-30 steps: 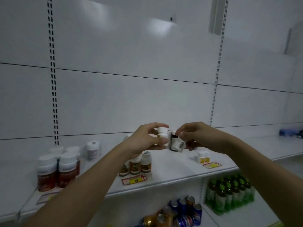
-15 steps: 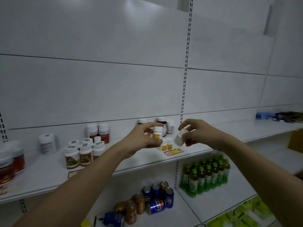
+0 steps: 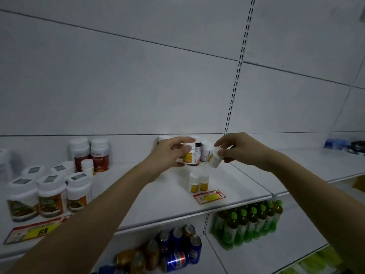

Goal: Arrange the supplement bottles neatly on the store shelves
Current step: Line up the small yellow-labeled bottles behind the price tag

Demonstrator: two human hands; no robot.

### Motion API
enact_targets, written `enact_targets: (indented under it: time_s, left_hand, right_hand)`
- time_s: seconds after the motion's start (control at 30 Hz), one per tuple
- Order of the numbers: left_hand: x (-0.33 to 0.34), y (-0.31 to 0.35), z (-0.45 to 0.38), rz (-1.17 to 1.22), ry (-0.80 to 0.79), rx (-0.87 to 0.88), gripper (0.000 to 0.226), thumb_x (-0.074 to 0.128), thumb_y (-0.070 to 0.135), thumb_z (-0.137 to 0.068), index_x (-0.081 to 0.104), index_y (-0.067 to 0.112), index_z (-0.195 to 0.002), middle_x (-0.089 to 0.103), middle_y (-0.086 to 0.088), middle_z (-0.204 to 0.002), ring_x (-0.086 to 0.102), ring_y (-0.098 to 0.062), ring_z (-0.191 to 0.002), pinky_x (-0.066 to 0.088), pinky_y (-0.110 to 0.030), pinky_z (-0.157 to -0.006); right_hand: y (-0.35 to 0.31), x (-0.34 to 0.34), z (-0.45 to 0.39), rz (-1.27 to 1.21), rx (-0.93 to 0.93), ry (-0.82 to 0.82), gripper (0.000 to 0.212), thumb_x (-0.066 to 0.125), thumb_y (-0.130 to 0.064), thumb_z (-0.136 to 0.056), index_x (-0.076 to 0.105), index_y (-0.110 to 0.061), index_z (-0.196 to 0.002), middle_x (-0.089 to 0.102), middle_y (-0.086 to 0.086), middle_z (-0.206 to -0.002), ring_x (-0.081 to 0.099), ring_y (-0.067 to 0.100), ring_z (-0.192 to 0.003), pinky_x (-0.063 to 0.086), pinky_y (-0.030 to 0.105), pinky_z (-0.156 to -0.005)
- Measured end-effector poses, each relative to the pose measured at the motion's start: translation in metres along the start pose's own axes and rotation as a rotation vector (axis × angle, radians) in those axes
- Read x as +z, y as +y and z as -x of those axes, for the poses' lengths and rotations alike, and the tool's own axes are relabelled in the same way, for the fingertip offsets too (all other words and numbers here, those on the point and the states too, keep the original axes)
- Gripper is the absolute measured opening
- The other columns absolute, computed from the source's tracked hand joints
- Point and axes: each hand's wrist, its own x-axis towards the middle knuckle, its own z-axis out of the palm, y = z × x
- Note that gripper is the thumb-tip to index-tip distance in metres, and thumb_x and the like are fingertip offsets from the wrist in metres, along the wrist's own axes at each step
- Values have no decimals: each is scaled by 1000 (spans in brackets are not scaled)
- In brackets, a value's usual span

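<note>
Above the middle of the white metal store shelf (image 3: 158,202), the left hand (image 3: 169,153) holds a small white bottle with a yellow label (image 3: 189,155) upright; just to its right the right hand (image 3: 240,149) holds a small white tilted bottle (image 3: 214,157). Behind them, at the back panel, stand a dark glass bottle (image 3: 198,147) and a white bottle (image 3: 206,153). Before the hands, two small yellow-labelled bottles (image 3: 198,181) stand side by side, with a red and yellow price tag (image 3: 209,196) in front of them. Well to the left stand two tall red-labelled bottles (image 3: 89,153), with a cluster of wide white-lidded jars (image 3: 51,194) before them. On the shelf below lie blue drink cans (image 3: 177,252), with green-capped drink bottles (image 3: 248,220) to their right.
</note>
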Motion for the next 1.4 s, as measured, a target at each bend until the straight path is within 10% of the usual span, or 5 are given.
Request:
enact_targets:
  time_s: [0.97,1.4]
  left_hand:
    - [40,-40,-26,-150,400,-274,41,64,12,-92,57,16,-132,64,-4,-128,63,-19,-112,53,-35,-96]
    - [52,-54,-33,-158,331,-393,40,62,11,-93,57,17,-132,62,-1,-130,60,-17,-114,54,-33,-93]
  right_hand:
    - [91,-1,-80,175,-370,-438,31,69,-15,-87,60,-26,-114,58,-4,-114,69,16,-83,59,27,-75]
    - [99,19,-80,175,-424,-566,34,70,-15,-87,60,-21,-119,58,-10,-106,64,11,-89,51,16,-67]
